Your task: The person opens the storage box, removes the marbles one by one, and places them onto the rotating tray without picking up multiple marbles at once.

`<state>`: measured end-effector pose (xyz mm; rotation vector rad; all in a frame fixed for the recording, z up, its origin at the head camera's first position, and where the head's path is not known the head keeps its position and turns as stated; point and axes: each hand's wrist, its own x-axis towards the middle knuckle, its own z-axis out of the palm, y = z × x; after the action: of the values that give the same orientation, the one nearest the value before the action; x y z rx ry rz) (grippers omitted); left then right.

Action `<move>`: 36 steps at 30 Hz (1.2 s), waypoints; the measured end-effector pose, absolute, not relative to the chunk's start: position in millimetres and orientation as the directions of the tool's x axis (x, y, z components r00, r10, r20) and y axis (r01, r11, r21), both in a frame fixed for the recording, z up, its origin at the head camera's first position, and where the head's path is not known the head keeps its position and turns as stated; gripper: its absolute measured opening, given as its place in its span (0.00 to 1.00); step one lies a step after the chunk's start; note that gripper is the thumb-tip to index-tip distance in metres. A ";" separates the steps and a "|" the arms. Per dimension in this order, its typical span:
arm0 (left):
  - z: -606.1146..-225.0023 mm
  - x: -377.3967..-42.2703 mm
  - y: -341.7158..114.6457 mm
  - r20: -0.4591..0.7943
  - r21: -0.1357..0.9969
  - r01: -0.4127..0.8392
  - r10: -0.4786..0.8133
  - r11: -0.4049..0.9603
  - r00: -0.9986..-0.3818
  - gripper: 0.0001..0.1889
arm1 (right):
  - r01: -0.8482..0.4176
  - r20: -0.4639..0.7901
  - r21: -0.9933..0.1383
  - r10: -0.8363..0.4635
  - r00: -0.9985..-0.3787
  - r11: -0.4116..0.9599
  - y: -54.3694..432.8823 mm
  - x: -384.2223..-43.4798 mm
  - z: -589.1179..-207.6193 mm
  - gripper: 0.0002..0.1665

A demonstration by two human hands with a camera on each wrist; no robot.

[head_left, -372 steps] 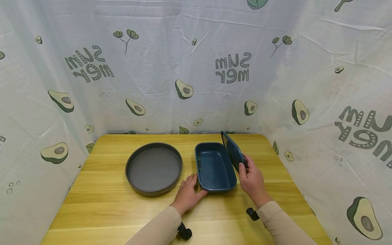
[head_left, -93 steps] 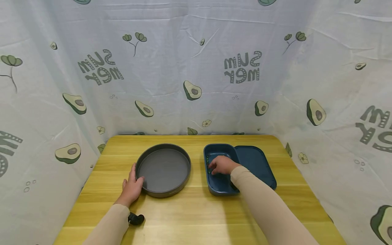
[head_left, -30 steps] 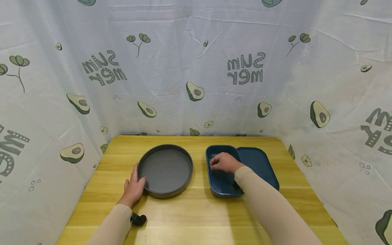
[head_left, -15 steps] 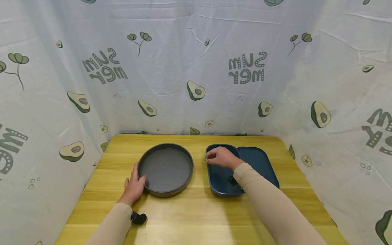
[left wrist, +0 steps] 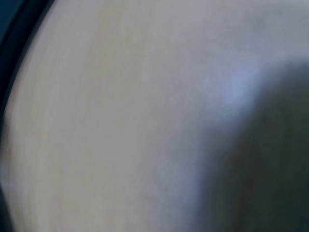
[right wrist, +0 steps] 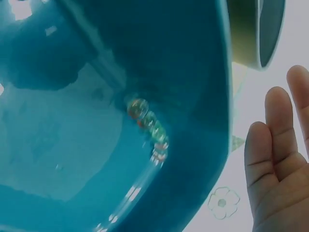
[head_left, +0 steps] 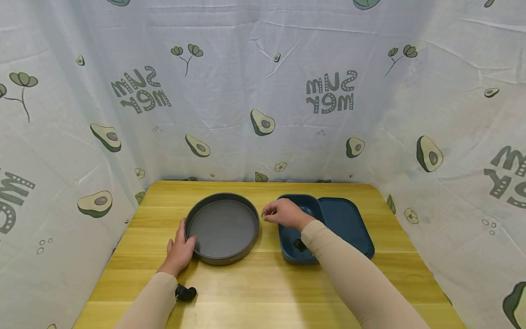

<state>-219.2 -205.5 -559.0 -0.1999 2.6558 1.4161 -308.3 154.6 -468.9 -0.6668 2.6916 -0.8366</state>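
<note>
My right hand pinches small marble, pan just left; smooth roundness could make it slip. Left hand, fingers straight, touches pan.

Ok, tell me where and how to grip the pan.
Best, I'd judge, by opposite sides of the rim, one hand coming from the left, the other from the right. The pan lies flat, is round with a raised wall, and shows no handle. The left hand is at its left side; the right side looks unobstructed.

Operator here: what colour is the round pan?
Dark grey; the pan shows best in the head view.
</note>
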 end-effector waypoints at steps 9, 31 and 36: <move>-560.9 -219.8 -205.3 -0.171 0.811 -0.176 -0.062 0.558 -0.983 0.41 | -0.365 -0.088 -0.630 -0.530 -0.844 0.685 134.4 -302.9 -467.7 0.12; -565.3 -222.0 -206.0 -0.162 0.814 -0.172 -0.068 0.555 -0.984 0.40 | -0.398 -0.094 -0.635 -0.577 -0.811 0.662 112.0 -301.4 -473.3 0.09; -563.6 -221.4 -205.4 -0.165 0.814 -0.173 -0.065 0.555 -0.984 0.41 | -0.394 -0.099 -0.650 -0.586 -0.804 0.650 110.4 -300.3 -473.1 0.09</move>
<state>-221.4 -205.4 -563.6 -0.2055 2.6672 1.4148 -300.3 110.4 -473.1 -0.7848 2.5703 -0.9079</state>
